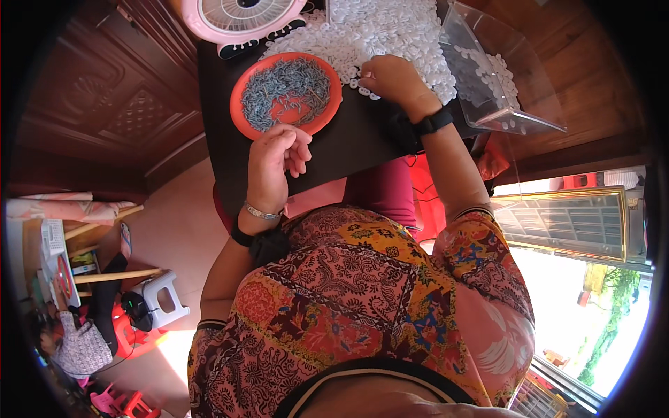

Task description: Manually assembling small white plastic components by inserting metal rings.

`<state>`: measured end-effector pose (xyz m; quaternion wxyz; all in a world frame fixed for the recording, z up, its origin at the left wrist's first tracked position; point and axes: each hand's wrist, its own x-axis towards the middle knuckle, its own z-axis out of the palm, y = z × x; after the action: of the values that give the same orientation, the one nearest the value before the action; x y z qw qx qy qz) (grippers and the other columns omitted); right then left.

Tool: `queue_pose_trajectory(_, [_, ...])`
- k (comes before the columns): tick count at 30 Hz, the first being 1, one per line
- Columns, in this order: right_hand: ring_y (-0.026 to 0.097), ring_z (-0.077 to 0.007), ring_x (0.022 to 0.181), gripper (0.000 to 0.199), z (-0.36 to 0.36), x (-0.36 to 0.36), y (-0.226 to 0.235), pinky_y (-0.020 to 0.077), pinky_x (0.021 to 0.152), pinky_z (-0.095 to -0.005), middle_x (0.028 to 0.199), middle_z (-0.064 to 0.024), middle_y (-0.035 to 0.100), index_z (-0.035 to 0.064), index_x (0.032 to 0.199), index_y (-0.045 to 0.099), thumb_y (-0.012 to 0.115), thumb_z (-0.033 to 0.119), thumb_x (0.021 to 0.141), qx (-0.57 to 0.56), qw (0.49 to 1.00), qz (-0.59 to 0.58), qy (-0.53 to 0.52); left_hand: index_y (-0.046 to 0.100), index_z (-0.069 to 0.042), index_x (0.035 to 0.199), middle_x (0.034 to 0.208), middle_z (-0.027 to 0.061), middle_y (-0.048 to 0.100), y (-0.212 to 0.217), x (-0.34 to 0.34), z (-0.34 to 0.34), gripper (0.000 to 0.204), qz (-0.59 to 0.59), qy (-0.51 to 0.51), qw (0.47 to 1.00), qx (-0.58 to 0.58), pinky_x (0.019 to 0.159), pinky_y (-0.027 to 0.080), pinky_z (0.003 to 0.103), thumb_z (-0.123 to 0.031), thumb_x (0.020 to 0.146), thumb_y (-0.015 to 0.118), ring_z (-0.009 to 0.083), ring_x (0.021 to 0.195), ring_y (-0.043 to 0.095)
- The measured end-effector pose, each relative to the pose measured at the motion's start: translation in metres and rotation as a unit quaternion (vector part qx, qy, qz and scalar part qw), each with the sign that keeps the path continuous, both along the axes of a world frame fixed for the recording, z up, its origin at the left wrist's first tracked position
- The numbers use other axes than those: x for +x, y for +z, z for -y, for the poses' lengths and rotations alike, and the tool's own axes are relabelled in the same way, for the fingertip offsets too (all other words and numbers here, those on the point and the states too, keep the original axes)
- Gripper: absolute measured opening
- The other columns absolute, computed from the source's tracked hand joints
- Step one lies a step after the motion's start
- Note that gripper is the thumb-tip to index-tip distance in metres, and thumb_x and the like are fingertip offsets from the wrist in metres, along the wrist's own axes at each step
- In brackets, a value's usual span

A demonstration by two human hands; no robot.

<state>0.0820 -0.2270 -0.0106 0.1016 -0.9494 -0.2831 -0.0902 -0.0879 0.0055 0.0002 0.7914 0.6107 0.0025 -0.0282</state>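
My left hand [277,155] hovers at the near rim of an orange round plate [244,125] heaped with small grey metal pieces [286,90]. Its fingers are curled with the thumb against them, and nothing shows between them. My right hand [392,79], with a black band on the wrist, rests knuckles-up on the near edge of a large heap of small white plastic pieces [376,28]. Its fingertips are tucked under among the pieces, so whether they hold one is hidden. Both plate and heap lie on a black tabletop [348,139].
A clear plastic box [495,83] with some white pieces stands tilted at the table's right. A pink fan [240,15] lies at the far edge. Dark wooden doors are on the left, with a small white stool [164,296] and clutter on the floor. My patterned clothing fills the lower view.
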Motion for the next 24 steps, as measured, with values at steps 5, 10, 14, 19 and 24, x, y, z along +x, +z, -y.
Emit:
queue_pose_trajectory(5, [0.063,-0.0325,0.08,0.018,-0.012,0.001,0.003,0.0506,0.072,-0.0433,0.08,-0.0121,0.067,0.0106,0.08,0.068,0.057,0.023,0.073,-0.022,0.999,-0.019,-0.041,0.06,0.0,0.084,0.066,0.0033,0.057,-0.002,0.002,-0.005,0.028,-0.011,0.005,1.0,-0.005,0.046,0.036,0.02,-0.021,0.089,0.042,0.0079,0.051,0.049])
queue_pose_trajectory(10, [0.062,-0.0325,0.078,0.015,-0.018,0.006,0.006,0.0492,0.069,-0.0428,0.077,-0.0117,0.065,0.0101,0.078,0.065,0.055,0.019,0.073,-0.05,0.997,-0.049,-0.025,0.059,0.0,0.086,0.067,0.0042,0.056,0.002,0.014,-0.012,0.03,0.002,-0.002,1.0,0.001,0.049,0.035,0.021,-0.024,0.09,0.041,0.0092,0.053,0.048])
queue_pose_trajectory(14, [0.062,-0.0323,0.077,0.014,-0.017,0.003,0.01,0.0489,0.069,-0.0424,0.078,-0.0122,0.065,0.0086,0.078,0.064,0.056,0.018,0.072,-0.031,0.996,-0.076,-0.017,0.059,0.0,0.086,0.068,0.0041,0.057,0.001,0.018,-0.016,0.029,0.009,0.003,1.0,0.0,0.049,0.035,0.021,-0.024,0.09,0.042,0.009,0.053,0.048])
queue_pose_trajectory(19, [0.063,-0.0275,0.074,0.013,-0.01,0.005,0.007,0.049,0.067,-0.0369,0.075,-0.0108,0.064,0.0048,0.083,0.063,0.06,0.015,0.075,0.066,0.995,-0.059,0.042,0.059,0.0,0.087,0.068,0.004,0.057,-0.003,0.021,-0.016,0.029,-0.011,-0.007,1.0,-0.007,0.049,0.035,0.021,-0.023,0.089,0.042,0.0089,0.053,0.049])
queue_pose_trajectory(24, [0.061,-0.016,0.075,0.013,-0.037,-0.027,0.038,0.0471,0.069,-0.0276,0.078,-0.0086,0.064,0.0009,0.093,0.063,0.058,0.004,0.081,0.238,0.927,-0.237,0.166,0.058,-0.002,0.09,0.07,0.004,0.057,-0.005,0.023,-0.014,0.025,-0.036,-0.02,0.999,0.002,0.05,0.037,0.02,-0.022,0.09,0.043,0.0089,0.054,0.05])
